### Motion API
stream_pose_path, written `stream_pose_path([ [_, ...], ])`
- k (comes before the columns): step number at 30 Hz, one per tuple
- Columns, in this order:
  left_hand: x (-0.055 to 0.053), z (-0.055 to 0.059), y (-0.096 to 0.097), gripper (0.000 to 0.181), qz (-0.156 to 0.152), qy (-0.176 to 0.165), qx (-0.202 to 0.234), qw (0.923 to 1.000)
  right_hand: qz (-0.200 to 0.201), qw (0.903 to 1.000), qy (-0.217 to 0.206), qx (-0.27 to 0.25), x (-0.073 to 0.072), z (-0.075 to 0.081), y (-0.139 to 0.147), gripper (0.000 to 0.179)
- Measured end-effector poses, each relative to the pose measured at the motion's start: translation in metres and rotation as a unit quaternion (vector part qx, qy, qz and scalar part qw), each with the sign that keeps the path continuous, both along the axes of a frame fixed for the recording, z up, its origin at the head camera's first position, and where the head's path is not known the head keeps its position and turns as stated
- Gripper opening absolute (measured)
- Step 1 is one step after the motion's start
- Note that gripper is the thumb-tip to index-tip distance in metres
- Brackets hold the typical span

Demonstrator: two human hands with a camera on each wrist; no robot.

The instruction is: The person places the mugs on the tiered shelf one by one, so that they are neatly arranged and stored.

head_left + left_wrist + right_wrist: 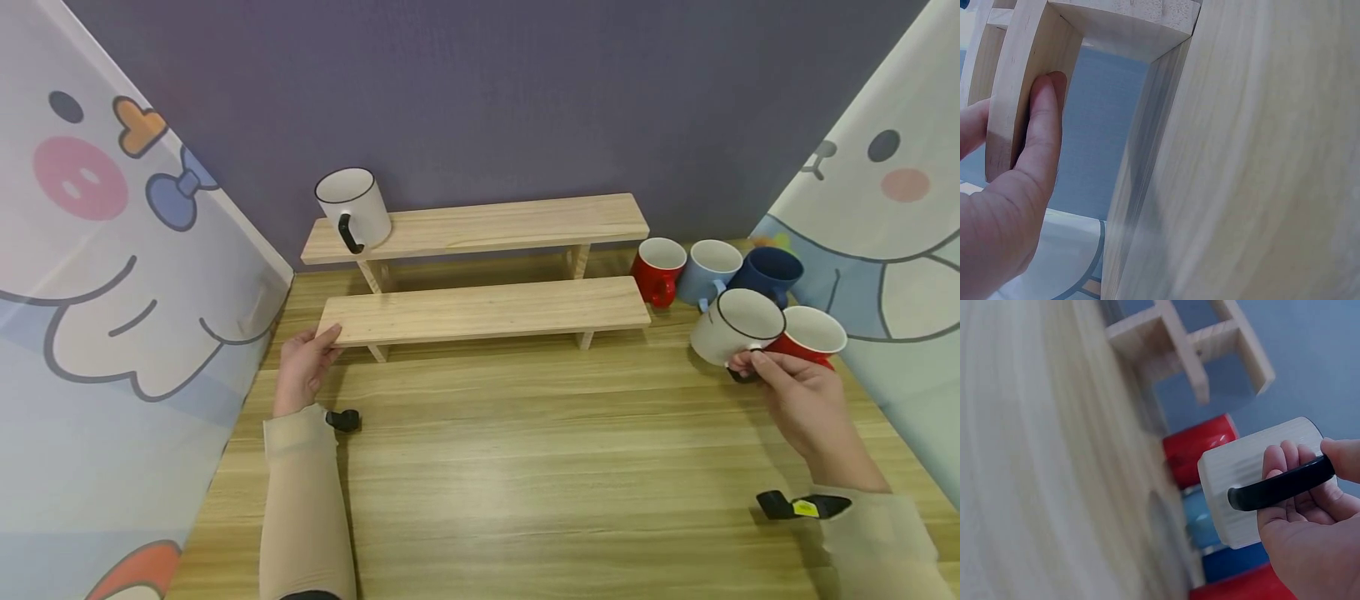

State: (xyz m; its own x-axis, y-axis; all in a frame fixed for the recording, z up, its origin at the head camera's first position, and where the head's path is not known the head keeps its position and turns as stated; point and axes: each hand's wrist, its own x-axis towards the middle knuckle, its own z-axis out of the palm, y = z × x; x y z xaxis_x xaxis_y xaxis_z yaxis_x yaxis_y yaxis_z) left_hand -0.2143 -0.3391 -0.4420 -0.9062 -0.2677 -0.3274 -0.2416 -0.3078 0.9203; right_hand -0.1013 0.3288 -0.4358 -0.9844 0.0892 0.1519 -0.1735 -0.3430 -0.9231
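Note:
My right hand grips the black handle of a white mug with a dark rim. In the right wrist view this mug is tilted, its base off the table, with several coloured mugs behind it. My left hand holds the left end of the lower board of a two-tier wooden shelf. The left wrist view shows fingers beneath that board and the thumb on its other side. A second white mug with a black handle stands upright on the upper board's left end.
Right of the shelf stand a red mug, a light blue mug, a dark blue mug and another red mug. A grey wall rises behind the shelf. Printed cartoon panels flank the wooden table.

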Motion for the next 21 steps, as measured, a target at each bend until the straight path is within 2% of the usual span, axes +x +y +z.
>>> stream_pose_path([
  [8, 0.000, -0.001, 0.000, 0.062, 0.007, 0.001, 0.000, 1.0000, 0.038, 0.9977, 0.055, -0.014, 0.000, 0.022, -0.023, 0.019],
  [16, 0.001, 0.000, 0.000, 0.070, 0.000, 0.002, -0.011, 0.9999, 0.066, 0.9963, 0.053, -0.014, -0.003, 0.045, -0.046, 0.020],
  [21, 0.001, 0.000, 0.000, 0.067, 0.002, 0.002, -0.008, 1.0000, 0.096, 0.9936, 0.056, -0.023, -0.009, 0.057, -0.063, 0.022],
])
